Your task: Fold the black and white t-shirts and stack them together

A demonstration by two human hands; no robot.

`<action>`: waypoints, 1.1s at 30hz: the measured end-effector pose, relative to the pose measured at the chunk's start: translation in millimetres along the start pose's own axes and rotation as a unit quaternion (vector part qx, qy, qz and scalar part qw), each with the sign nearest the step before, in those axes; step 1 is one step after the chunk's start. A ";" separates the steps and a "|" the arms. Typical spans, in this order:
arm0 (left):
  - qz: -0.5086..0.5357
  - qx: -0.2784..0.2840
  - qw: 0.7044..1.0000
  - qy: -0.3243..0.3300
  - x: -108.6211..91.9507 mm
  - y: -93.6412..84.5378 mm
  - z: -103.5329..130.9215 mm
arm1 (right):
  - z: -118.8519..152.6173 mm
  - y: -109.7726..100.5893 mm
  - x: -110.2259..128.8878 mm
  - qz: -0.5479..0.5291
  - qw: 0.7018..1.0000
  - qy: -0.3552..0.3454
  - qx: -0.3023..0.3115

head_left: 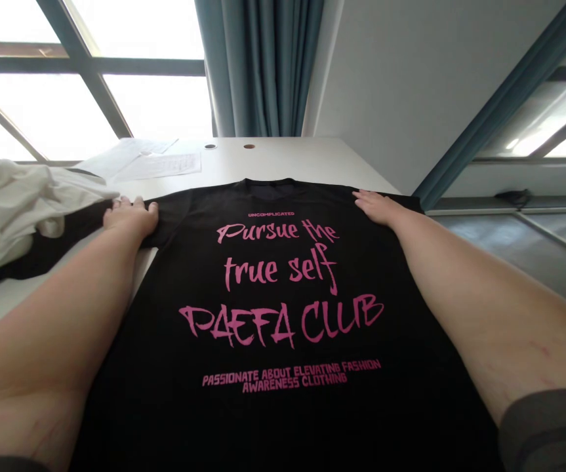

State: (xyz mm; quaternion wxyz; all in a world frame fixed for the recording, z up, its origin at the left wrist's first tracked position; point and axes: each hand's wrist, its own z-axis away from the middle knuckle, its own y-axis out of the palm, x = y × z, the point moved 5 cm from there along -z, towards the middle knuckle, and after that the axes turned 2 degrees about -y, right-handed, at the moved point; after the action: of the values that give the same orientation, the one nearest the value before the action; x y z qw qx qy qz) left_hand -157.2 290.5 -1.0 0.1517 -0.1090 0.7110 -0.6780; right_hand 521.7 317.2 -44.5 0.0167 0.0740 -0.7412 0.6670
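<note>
A black T-shirt (pixel 283 419) with pink lettering lies spread flat, front side up, its collar toward the far end of the table. My left hand (pixel 131 217) lies on the sleeve at the left, fingers stretched and slightly spread, palm down. On the opposite shoulder and sleeve rests my right hand (pixel 377 207), its fingers extended flat on the cloth. Neither hand grips the fabric visibly. The shirt's lower hem falls outside the view.
White and black clothes (pixel 21 203) lie heaped at the left, close to my left hand. Sheets of paper (pixel 164 165) lie at the far end of the white table (pixel 307 154). Behind it hang blue curtains (pixel 263 72) beside windows. A grey wall (pixel 425 72) stands to the right.
</note>
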 end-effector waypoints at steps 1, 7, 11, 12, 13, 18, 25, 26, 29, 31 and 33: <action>0.002 0.001 0.999 0.032 -2.9 1.5 -1.8 | -0.9 0.8 -1.9 0.007 1.000 0.018 0.016; 0.000 0.036 0.998 0.047 -0.7 14.2 -16.7 | 1.5 -3.7 -26.1 0.037 0.992 0.118 0.033; -0.001 0.026 1.000 0.005 7.0 16.1 -23.5 | 7.3 -4.9 -47.7 0.037 0.989 0.143 0.017; -0.002 0.023 1.000 -0.004 8.7 16.3 -24.8 | 7.5 -4.6 -52.1 0.034 0.989 0.142 0.009; -0.002 0.020 1.000 -0.011 10.2 16.5 -25.9 | 7.3 -4.0 -55.9 0.030 0.990 0.141 0.002; -0.006 0.006 1.000 -0.025 14.5 14.9 -26.5 | 9.6 -4.7 -63.6 0.015 0.991 0.132 -0.026; -0.015 -0.029 0.983 0.178 -21.9 13.2 3.3 | 20.5 -18.7 -13.7 0.029 0.999 0.009 -0.041; -0.016 -0.015 0.982 0.187 -25.7 15.8 6.0 | 21.3 -16.9 -4.6 0.026 0.999 -0.006 -0.022; -0.033 0.016 0.988 0.149 -23.0 21.8 3.5 | 24.0 -9.2 5.4 0.018 0.999 0.008 0.038; -0.047 0.018 0.991 0.124 -13.8 22.5 -2.6 | 26.9 -7.3 -3.5 0.018 0.998 0.038 0.053; -0.052 0.009 0.991 0.121 -4.2 20.9 -7.8 | 31.0 -8.3 -20.4 0.020 0.996 0.065 0.050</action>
State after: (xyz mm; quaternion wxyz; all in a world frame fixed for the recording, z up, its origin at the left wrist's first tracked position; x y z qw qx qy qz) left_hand -155.1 300.5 -21.3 0.0305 -0.0615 0.7116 -0.6992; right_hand 545.2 287.5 -42.3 0.0480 0.0165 -0.7056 0.7068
